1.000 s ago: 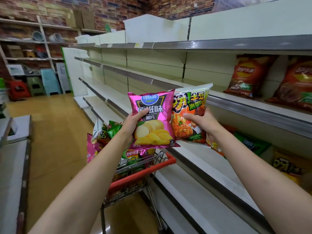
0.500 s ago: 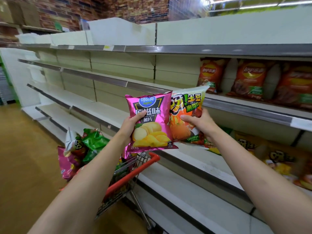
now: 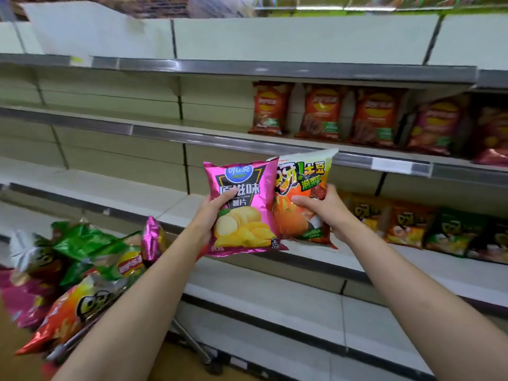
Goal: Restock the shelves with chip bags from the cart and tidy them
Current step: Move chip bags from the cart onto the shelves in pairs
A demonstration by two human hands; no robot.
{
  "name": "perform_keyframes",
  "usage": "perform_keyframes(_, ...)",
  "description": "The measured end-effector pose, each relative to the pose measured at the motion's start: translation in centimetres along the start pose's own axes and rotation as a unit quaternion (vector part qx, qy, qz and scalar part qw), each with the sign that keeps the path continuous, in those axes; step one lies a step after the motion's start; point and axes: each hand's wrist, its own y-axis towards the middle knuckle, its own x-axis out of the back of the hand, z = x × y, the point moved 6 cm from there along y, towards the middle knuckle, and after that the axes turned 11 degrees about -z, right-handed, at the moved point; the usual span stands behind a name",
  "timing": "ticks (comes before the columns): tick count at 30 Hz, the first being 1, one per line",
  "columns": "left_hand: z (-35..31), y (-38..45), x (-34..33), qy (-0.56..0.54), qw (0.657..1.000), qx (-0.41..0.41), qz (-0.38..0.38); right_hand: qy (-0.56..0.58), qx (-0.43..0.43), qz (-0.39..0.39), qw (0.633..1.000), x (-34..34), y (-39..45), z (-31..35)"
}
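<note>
A heap of crinkled foil chip bags [image 3: 82, 259] fills the cart at left, the left hand [image 3: 211, 213] grips a glossy pink chip bag [image 3: 242, 207], the right hand [image 3: 321, 210] pinches an orange-and-white chip bag [image 3: 302, 193] before the grey metal shelves [image 3: 247, 141], whose stocked red bags [image 3: 324, 114] now sit more centrally than before.

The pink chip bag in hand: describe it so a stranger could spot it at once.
Start at the long shelving unit and look in front of its middle tiers, where two raised hands each hold a bag. The left hand grips the pink chip bag. Unlike the orange and white bag touching its side, it is shiny magenta and pictures yellow potato slices.
</note>
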Motion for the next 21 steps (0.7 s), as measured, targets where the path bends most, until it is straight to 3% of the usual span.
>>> perform_keyframes(11, 4.4, -0.2, -8.9, 0.03, 0.996, 0.029, 0.074, -0.05, -0.038, -0.118, 0.991, 10.1, -1.6, -2.6)
perform_keyframes(21, 7.4, -3.3, -18.3, 0.076, 0.992, 0.012, 0.096, -0.052, -0.058, -0.175, 0.981, 20.5, -3.9, -4.4)
